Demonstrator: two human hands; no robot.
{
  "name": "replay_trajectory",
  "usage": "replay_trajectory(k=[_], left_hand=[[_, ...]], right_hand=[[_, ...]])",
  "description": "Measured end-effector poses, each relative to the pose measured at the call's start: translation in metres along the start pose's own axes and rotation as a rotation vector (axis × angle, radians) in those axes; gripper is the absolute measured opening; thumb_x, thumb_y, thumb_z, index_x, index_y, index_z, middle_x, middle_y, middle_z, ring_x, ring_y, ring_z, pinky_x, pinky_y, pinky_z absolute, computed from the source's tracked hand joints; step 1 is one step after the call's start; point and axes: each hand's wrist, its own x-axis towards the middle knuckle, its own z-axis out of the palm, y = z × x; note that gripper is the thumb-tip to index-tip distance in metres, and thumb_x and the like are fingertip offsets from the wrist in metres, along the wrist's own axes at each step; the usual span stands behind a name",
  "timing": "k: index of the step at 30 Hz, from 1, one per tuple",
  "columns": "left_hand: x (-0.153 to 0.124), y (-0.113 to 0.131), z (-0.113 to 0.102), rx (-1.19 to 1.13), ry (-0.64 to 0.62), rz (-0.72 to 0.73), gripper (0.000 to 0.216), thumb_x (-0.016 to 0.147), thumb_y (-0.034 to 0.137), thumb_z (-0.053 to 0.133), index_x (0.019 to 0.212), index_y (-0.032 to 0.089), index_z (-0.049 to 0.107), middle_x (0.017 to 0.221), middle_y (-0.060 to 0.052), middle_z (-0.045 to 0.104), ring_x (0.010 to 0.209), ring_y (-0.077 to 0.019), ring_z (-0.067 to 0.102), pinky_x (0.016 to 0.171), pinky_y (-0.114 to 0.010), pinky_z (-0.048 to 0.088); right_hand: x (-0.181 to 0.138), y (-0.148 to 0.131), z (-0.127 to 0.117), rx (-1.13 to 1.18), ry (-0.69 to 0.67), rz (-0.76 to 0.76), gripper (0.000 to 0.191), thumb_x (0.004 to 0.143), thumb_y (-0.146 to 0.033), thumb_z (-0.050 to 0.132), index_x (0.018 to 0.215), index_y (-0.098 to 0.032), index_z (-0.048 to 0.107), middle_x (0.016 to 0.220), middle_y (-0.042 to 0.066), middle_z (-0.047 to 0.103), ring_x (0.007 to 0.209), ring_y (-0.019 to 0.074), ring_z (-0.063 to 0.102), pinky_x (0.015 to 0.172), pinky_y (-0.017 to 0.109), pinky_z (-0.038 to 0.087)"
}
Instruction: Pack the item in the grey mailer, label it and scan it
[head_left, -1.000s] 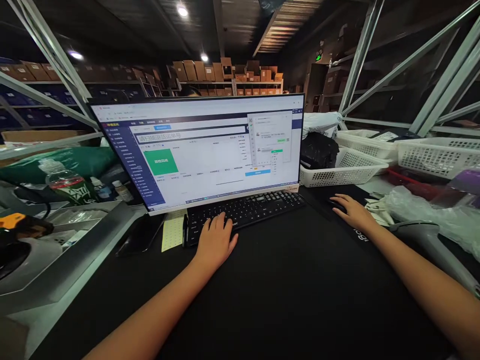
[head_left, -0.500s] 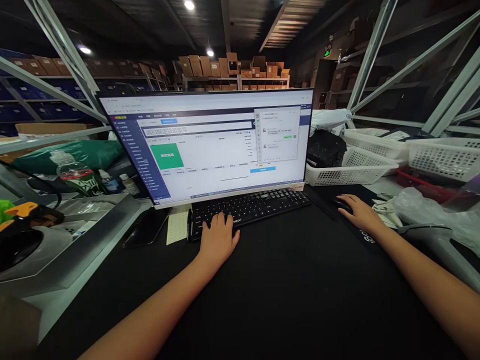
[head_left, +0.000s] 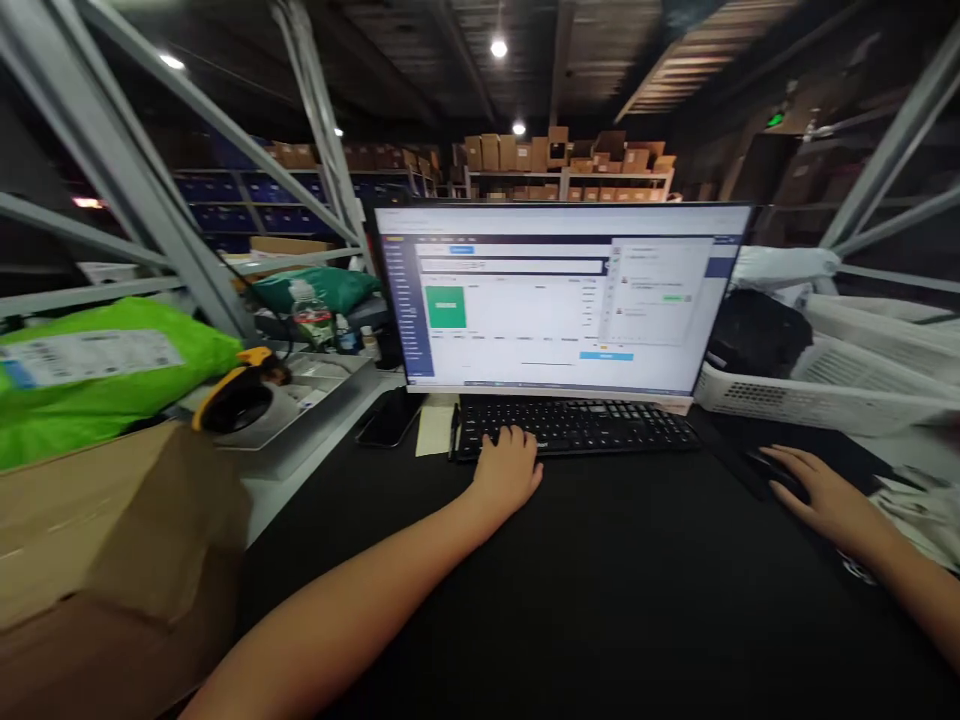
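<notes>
My left hand [head_left: 508, 470] rests palm down on the left end of a black keyboard [head_left: 577, 425], fingers spread flat on the keys. My right hand [head_left: 821, 492] lies over a black mouse [head_left: 765, 466] on the dark desk mat [head_left: 600, 590], fingers curved around it. Behind the keyboard stands a wide monitor [head_left: 559, 300] showing a web page with a green square and a small window at its right.
A cardboard box [head_left: 97, 560] with a bright green parcel [head_left: 105, 375] on top fills the near left. A yellow-black scanner [head_left: 240, 390], a phone [head_left: 386, 425], a water bottle [head_left: 311, 315] and white baskets [head_left: 825, 390] surround the desk. Grey rack struts cross left and right.
The view has swung left, so the monitor sits further right and the box with the green parcel has come into sight. Both hands stay on keyboard and mouse.
</notes>
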Motion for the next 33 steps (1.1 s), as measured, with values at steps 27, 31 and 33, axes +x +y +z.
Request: replay_trajectory(k=[27, 31, 33], left_hand=[[0.001, -0.001, 0.013, -0.028, 0.041, 0.059, 0.05, 0.102, 0.04, 0.052, 0.138, 0.005, 0.058, 0.138, -0.028, 0.058, 0.126, -0.0386, 0.055, 0.096, -0.053, 0.052], [0.001, -0.001, 0.013, -0.026, 0.044, 0.051, 0.05, 0.102, 0.04, 0.052, 0.139, 0.006, 0.058, 0.14, -0.027, 0.058, 0.127, -0.0385, 0.055, 0.097, -0.052, 0.052], [0.001, -0.001, 0.012, -0.027, 0.031, 0.056, 0.052, 0.103, 0.039, 0.051, 0.14, 0.004, 0.056, 0.141, -0.027, 0.057, 0.129, -0.0391, 0.054, 0.098, -0.053, 0.052]], right_hand=[[0.005, 0.031, 0.017, 0.141, 0.096, 0.089, 0.051, 0.079, -0.065, 0.053, 0.126, -0.048, 0.06, 0.134, 0.01, 0.064, 0.128, 0.0411, 0.059, 0.106, 0.064, 0.051], [0.003, 0.034, 0.017, 0.131, 0.08, 0.093, 0.052, 0.08, -0.064, 0.053, 0.127, -0.046, 0.059, 0.138, 0.01, 0.062, 0.132, 0.0415, 0.057, 0.11, 0.065, 0.048], [0.002, 0.034, 0.017, 0.125, 0.079, 0.093, 0.053, 0.08, -0.064, 0.053, 0.128, -0.044, 0.06, 0.14, 0.01, 0.061, 0.133, 0.0417, 0.056, 0.111, 0.065, 0.047]])
